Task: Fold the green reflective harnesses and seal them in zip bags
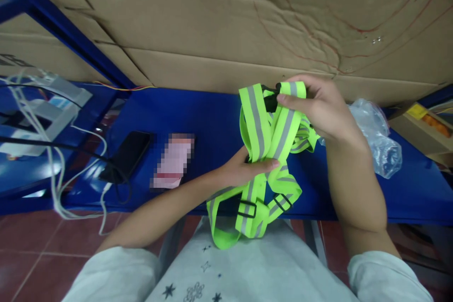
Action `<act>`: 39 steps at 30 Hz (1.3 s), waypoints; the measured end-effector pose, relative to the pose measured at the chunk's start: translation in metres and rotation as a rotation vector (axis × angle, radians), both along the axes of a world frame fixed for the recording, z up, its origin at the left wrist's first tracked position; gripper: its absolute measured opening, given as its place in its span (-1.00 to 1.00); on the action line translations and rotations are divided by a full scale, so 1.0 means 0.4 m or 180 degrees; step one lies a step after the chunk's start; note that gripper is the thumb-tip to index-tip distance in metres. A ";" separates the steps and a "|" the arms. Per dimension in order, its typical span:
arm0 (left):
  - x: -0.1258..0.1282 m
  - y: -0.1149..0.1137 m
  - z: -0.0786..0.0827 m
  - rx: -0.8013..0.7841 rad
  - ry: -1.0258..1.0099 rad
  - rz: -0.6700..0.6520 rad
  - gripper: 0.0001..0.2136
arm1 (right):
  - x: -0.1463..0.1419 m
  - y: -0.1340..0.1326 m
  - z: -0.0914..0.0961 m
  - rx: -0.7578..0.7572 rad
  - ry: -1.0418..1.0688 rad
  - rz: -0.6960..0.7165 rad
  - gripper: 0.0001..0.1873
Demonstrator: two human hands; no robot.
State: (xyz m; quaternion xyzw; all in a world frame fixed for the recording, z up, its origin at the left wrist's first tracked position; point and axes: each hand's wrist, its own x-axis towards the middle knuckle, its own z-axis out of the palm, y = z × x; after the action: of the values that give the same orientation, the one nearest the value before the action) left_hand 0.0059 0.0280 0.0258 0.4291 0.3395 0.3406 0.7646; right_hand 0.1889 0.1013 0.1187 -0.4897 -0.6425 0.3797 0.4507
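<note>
A neon-green reflective harness (255,125) with grey stripes is gathered between my hands above the table's front part. My left hand (244,168) grips its straps around the middle, thumb laid across the front. Higher up, my right hand (314,104) pinches the upper strap beside a black buckle (271,99). Lower straps hang in loops past the table edge toward my lap, with a black slider (247,208) and a second black slider (283,202) on them. My left fingers are mostly hidden behind the straps.
Left of the harness, a phone with a blurred screen (174,160) and a black device (129,155) lie on the blue table (212,108). White cables (56,174) tangle at far left. A clear plastic bag (378,141) and cardboard box (417,127) sit right. Cardboard (198,23) stands behind.
</note>
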 end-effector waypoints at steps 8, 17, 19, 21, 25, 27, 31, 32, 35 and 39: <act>-0.010 0.066 -0.040 0.0724 -0.0142 -0.0534 -0.45 | 0.035 -0.002 0.017 -0.0232 -0.0104 0.0512 -0.71; -0.087 0.119 0.022 0.1000 -0.0483 0.0749 -0.30 | 0.055 -0.050 0.067 0.0895 -0.0816 0.0269 -0.68; -0.097 0.130 0.028 0.1119 -0.0499 0.0807 -0.30 | 0.055 -0.052 0.070 0.1014 -0.0933 0.0281 -0.68; -0.104 0.139 0.034 0.1182 -0.0514 0.0674 -0.29 | 0.060 -0.058 0.078 0.1217 -0.1015 0.0148 -0.69; -0.107 0.150 0.058 0.1370 -0.0369 0.0618 -0.13 | 0.082 -0.085 0.105 0.1394 -0.1228 -0.0244 -0.66; -0.102 0.147 0.073 0.1559 -0.0316 0.0710 -0.02 | 0.089 -0.100 0.116 0.1436 -0.1427 -0.0268 -0.65; -0.089 0.121 0.088 0.1933 -0.0030 0.1138 -0.10 | 0.065 -0.113 0.109 0.1641 -0.1726 0.0030 -0.71; -0.085 0.113 0.087 0.1976 0.0140 0.1204 -0.19 | 0.051 -0.113 0.101 0.1680 -0.1779 0.0120 -0.71; -0.072 0.094 0.076 0.1942 0.0561 0.1137 -0.51 | 0.007 -0.107 0.072 0.1648 -0.1805 0.0350 -0.73; -0.056 0.089 0.062 0.1645 0.0461 0.1240 -0.57 | -0.036 -0.080 0.030 0.1559 -0.1430 0.0373 -0.67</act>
State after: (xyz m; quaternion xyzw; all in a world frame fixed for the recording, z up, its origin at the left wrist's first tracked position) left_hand -0.0165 0.0635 0.0506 0.5590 0.3710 0.5239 0.5248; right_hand 0.1745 0.0691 0.1307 -0.4005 -0.8250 0.1218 0.3795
